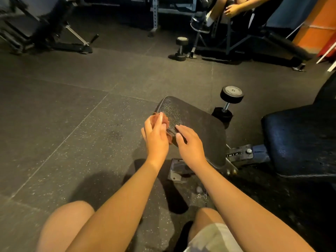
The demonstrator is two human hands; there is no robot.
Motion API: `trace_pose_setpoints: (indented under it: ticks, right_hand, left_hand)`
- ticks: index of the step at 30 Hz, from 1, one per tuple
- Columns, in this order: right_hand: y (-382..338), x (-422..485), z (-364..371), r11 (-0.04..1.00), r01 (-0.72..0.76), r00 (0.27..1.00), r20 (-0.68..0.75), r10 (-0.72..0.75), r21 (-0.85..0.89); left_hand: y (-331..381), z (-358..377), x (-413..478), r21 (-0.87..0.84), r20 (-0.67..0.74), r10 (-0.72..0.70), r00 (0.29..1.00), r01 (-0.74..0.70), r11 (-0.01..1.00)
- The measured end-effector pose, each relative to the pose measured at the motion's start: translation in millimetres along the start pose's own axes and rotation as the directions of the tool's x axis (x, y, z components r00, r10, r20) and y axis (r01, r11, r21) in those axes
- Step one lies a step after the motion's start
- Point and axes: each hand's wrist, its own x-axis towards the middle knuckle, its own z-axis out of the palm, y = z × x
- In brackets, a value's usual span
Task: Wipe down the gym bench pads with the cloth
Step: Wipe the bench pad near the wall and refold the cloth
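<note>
the speckled rubber floor [72, 106] fills most of the view, and you're low over it, with your knees at the bottom edge. the biggest piece of the bench is the back pad [300, 139] at your right. it is dark and cut off at the edge of view, so you can't see how far it runs. next is the seat pad [200, 120] in front of you, a black textured surface with a stitched rim. its near end is behind your wrists. a dumbbell [229, 101] stands on one end on the floor just beyond the seat pad.

your left hand [157, 139] is over the seat pad's left edge, its grip closed round the cloth [165, 122]. the cloth is a small reddish-brown rag, bunched up, with bits poking out above and below the fingers. your right hand [190, 144] hangs just beside it over the pad, fingers loose and spread, its grip holding nothing. i can't tell whether its fingertips touch the pad or the cloth.

the cloth looks light, limp and easily crumpled. it should slide well on the pad, but it will likely wad up if held by a corner. i'd spread it and press it flat under the palm. the pads look firm and shouldn't shift under pressure.

your left hand hides most of the cloth, so you can't tell how large it is or whether it's damp. the dim light hides any dirt or streaks on the pads.
</note>
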Motion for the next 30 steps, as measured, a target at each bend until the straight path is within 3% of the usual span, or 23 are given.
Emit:
trace_pose_setpoints:
  ticks: [8,11,13,18,24,28,30]
  right_hand:
    - [31.7,-31.2,-13.4,0.985,-0.128,0.991,-0.023,0.132,0.114]
    - [28.8,-28.5,-9.6,0.993,-0.102,0.994,-0.03,0.104,0.056]
    - [31.1,-28.6,-8.4,0.996,-0.085,0.996,-0.027,0.086,0.035]
    - [36.3,-28.7,-8.4,0.988,-0.085,0.995,-0.038,0.091,0.131]
    - [27.8,-37.5,-12.3,0.983,-0.117,0.993,-0.011,0.119,0.14]
    - [25.9,-38.3,-14.3,0.989,-0.095,0.995,0.002,0.096,0.114]
    - [24.4,-39.7,-11.8,0.993,-0.075,0.997,0.008,0.075,0.093]
  left_hand:
    - [0.0,21.0,-56.1,-0.022,0.145,0.192,0.971,-0.191,0.981]
    - [-7.3,12.3,-29.5,-0.127,-0.043,0.048,0.998,-0.053,0.99]
    - [-6.9,13.4,-20.9,-0.144,-0.095,-0.02,0.995,0.006,0.99]
    - [-9.0,38.3,-63.2,-0.049,-0.004,0.153,0.988,-0.153,0.987]
    - [-3.4,28.3,-71.6,-0.095,0.064,0.116,0.991,-0.11,0.989]
    - [-14.3,24.3,-45.9,-0.127,-0.112,-0.052,0.992,0.037,0.991]
    - [-10.0,29.4,-50.2,-0.094,-0.095,-0.076,0.993,0.067,0.993]
